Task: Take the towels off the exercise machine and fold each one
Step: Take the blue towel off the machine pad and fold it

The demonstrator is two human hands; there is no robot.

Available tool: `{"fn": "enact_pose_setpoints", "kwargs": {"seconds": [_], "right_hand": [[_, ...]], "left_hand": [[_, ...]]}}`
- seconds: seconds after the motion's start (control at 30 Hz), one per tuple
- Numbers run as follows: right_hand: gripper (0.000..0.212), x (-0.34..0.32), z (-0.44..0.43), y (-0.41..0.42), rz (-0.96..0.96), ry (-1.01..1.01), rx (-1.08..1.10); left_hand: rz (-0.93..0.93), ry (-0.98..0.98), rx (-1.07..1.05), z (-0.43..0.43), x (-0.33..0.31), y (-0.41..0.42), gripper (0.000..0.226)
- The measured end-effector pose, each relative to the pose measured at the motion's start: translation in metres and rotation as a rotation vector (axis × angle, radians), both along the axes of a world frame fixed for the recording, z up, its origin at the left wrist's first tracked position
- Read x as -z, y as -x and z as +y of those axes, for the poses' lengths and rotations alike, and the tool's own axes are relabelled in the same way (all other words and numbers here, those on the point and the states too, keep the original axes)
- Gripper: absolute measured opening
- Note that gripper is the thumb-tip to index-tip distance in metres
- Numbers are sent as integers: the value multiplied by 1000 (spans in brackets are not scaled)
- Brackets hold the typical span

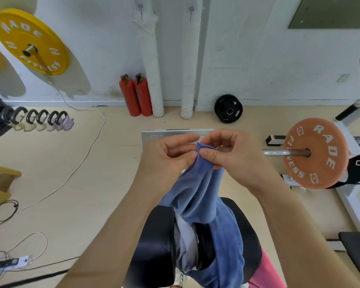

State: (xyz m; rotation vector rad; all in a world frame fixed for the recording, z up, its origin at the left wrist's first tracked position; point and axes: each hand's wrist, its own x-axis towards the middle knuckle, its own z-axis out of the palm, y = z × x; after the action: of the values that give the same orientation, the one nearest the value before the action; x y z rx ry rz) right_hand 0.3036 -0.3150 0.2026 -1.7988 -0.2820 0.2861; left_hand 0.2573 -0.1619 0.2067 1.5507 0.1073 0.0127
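Left hand [166,156] and right hand [235,156] are raised close together, each pinching the same top corner of the blue towel [197,194] between thumb and forefinger. The towel hangs bunched from that grip, its lower part draped over the black pads of the exercise machine [154,246]. A pale grey cloth [185,244] lies between those pads, partly under the towel
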Motion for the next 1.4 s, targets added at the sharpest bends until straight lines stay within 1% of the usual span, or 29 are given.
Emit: {"fn": "enact_pose_setpoints", "kwargs": {"seconds": [0.07, 0.1, 0.17, 0.2, 0.23, 0.3, 0.33, 0.37, 0.4, 0.43, 0.53, 0.63, 0.7, 0.73, 0.83, 0.9, 1.0, 1.13, 1.27, 1.4], "right_hand": [[11, -2, 0, -5, -58, 89, -11], [12, -4, 1, -6, -90, 111, -17], [15, -9, 2, -8, -134, 81, 1], [17, -11, 1, -9, -149, 50, 32], [20, -13, -1, -10, -162, 16, 73], [23, -15, -7, -16, -193, -62, 176], [24, -15, -12, -20, -205, -95, 238], [26, -14, -18, -24, -216, -110, 300], [28, -11, -25, -29, -232, -102, 353], [30, -5, -31, -34, -247, -72, 394], [32, 25, -47, -43, -205, -8, 501], [32, 54, -55, -42, -122, -17, 569], [29, 64, -61, -43, -55, -27, 565], [27, 67, -65, -44, 1, -57, 554], [20, 71, -76, -49, 141, -148, 493], [20, 72, -80, -52, 162, -153, 466], [20, 76, -78, -57, 164, -158, 454], [22, 81, -71, -62, 117, -95, 464], [22, 68, -68, -66, 24, -81, 488], [22, 49, -73, -51, -57, -108, 491]], "left_hand": [[15, -20, 43, 0, 6, -2, 38], [37, -56, 67, -2, 11, -2, 36], [118, -172, 137, -2, 28, -2, 19], [172, -277, 175, 1, 41, -3, 15], [224, -434, 213, 6, 58, -3, 15], [334, -817, 257, 24, 90, -3, 14], [397, -934, 245, 35, 102, -2, 13], [466, -968, 219, 45, 113, 0, 12], [534, -940, 184, 54, 120, 1, 12], [597, -858, 133, 62, 124, 2, 13], [714, -532, -81, 78, 123, -8, 17], [715, -196, -294, 93, 112, -25, 13], [699, -1, -350, 104, 104, -35, 12], [696, 41, -332, 109, 100, -39, 12], [685, 52, -216, 119, 87, -51, 12], [675, 45, -185, 122, 81, -58, 13], [656, 48, -213, 122, 77, -67, 17], [588, 14, -319, 118, 75, -78, 21], [429, -17, -389, 114, 60, -84, 20], [272, -11, -387, 113, 41, -67, 24]]}}
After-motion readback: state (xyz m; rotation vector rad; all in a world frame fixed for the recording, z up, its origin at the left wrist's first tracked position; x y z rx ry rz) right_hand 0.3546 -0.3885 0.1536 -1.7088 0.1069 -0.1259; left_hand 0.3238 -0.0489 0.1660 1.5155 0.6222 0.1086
